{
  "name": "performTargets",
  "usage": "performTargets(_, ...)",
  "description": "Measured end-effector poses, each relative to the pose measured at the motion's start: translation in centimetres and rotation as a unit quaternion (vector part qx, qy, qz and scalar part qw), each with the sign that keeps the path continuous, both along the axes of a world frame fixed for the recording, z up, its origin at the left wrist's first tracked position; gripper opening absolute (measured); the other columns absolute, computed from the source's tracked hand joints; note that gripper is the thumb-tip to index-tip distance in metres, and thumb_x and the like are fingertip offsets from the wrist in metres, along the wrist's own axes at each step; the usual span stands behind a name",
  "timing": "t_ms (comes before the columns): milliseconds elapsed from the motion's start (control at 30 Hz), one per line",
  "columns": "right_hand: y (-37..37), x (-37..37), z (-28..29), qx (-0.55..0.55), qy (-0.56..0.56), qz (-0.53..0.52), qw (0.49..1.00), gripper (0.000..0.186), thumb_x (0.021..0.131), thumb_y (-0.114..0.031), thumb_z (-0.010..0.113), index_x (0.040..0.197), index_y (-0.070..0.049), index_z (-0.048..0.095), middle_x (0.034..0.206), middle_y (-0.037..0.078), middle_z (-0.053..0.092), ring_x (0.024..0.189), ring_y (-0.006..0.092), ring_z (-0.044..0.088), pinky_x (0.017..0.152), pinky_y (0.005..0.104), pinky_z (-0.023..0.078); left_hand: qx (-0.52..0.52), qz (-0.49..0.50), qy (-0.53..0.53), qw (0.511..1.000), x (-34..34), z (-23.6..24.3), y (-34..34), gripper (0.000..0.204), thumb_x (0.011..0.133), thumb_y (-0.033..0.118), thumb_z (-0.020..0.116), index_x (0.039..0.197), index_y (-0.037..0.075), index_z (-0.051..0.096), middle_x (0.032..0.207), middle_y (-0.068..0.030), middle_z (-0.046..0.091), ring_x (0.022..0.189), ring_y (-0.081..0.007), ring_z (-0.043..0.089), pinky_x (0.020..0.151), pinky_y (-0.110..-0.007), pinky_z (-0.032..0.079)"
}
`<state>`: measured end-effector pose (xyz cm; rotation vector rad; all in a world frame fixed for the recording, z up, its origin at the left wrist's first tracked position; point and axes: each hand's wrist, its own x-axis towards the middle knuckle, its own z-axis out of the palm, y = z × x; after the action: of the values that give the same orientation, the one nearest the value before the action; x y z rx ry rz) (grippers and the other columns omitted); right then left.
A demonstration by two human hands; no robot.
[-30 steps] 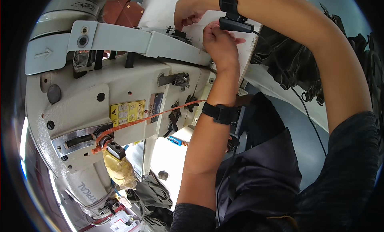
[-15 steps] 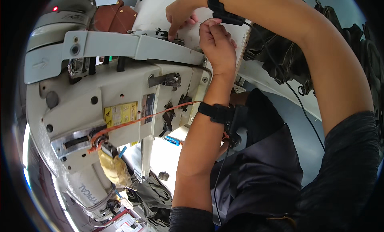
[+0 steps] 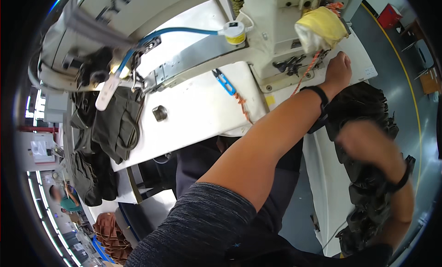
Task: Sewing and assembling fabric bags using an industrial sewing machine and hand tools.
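Observation:
At the right end of the sewing machine (image 3: 271,23), my left hand (image 3: 338,71) is beside the machine's base, below a yellow cloth bundle (image 3: 320,30). Its fingers are turned away from view, so its grip does not show. An orange cord (image 3: 307,74) runs down from the machine towards my left forearm. My right hand (image 3: 366,140) is smeared by motion over a row of dark fabric bags (image 3: 361,103) on the right; whether it holds anything cannot be made out.
On the white table (image 3: 193,124) lie blue thread snips (image 3: 224,82) on an orange cord and a small metal piece (image 3: 159,113). Dark fabric pieces (image 3: 117,124) hang over its left edge. Brown bundles (image 3: 110,237) and a person in green (image 3: 69,203) are at lower left.
My view has swung, bringing the needle side and tabletop into sight. My right hand has left the machine top and moved over the dark bags; my left hand remains near the machine's end.

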<state>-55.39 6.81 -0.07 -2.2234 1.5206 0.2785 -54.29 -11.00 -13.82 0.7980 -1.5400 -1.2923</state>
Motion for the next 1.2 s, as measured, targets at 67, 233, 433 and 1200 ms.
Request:
performTargets(67, 1.6, 7.3, -3.6, -0.058, -0.092, 0.131, 0.985, 0.015, 0.084, -0.013, 0.06, 0.088, -0.004, 0.072, 0.096, 0.016, 0.07, 0.092, 0.0339, 0.069, 0.083, 0.047, 0.054, 0.033, 0.112, -0.151, 0.982, 2.3, -2.4, -2.7, 0.014, 0.098, 0.012, 0.054, 0.102, -0.001, 0.061, 0.095, -0.0246, 0.071, 0.097, -0.0447, 0.068, 0.084, -0.049, 0.054)
performTargets(233, 1.5, 17.6, -10.7, -0.259, -0.222, 0.219, 0.914, 0.031, 0.097, -0.019, 0.055, 0.121, -0.004, 0.068, 0.13, 0.017, 0.065, 0.129, 0.032, 0.058, 0.111, 0.0482, 0.041, 0.286, 0.035, -0.023, 0.957, -1.1, 0.6, -3.3, 0.019, 0.094, 0.01, 0.059, 0.106, -0.004, 0.064, 0.106, -0.0261, 0.072, 0.108, -0.0428, 0.068, 0.09, -0.047, 0.055)
performTargets(433, -10.4, 26.9, -12.9, -0.499, -0.19, 0.015, 0.846, 0.042, 0.091, -0.013, 0.055, 0.128, 0.008, 0.06, 0.137, 0.023, 0.058, 0.129, 0.0368, 0.055, 0.103, 0.0417, 0.049, 0.189, 0.037, -0.071, 0.979, 0.7, 1.6, -3.8, 0.008, 0.091, 0.006, 0.059, 0.092, -0.001, 0.063, 0.067, -0.0125, 0.062, 0.053, -0.0252, 0.062, 0.045, -0.04, 0.043)
performTargets(1200, 1.5, -6.8, -9.7, -0.181, -0.336, -0.455, 0.805, 0.024, 0.104, -0.021, 0.051, 0.102, -0.002, 0.065, 0.079, 0.005, 0.062, 0.075, 0.012, 0.056, 0.068, 0.0334, 0.049, 0.392, -0.199, 0.084, 0.894, 8.9, 8.2, -4.3, 0.009, 0.106, 0.013, 0.051, 0.105, 0.006, 0.056, 0.076, 0.0009, 0.047, 0.06, -0.0099, 0.041, 0.049, -0.024, 0.034)
